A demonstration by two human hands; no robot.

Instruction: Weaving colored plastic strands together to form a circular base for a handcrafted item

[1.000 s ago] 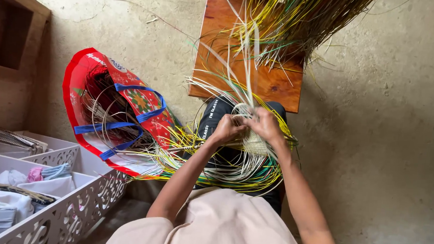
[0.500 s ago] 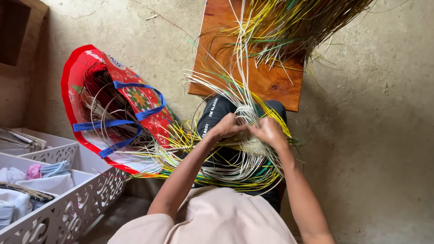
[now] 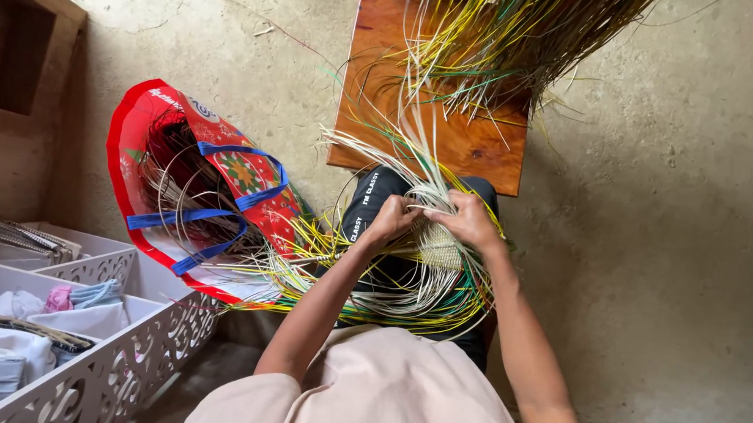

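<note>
Both hands [image 3: 431, 218] clamped on woven strips [image 3: 438, 244], bare concrete floor [image 3: 664, 207], wooden board [image 3: 472, 148], red bag [image 3: 226, 171]

A red shopping bag [image 3: 217, 188] with blue handles and patterned panels lay open on the floor, left of the person.

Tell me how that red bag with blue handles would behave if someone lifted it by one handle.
The red bag would probably sag and fold: its sides already slump on the floor. It is likely light, holding only thin coiled strands. Those strands might spring out of its wide open mouth.
</note>
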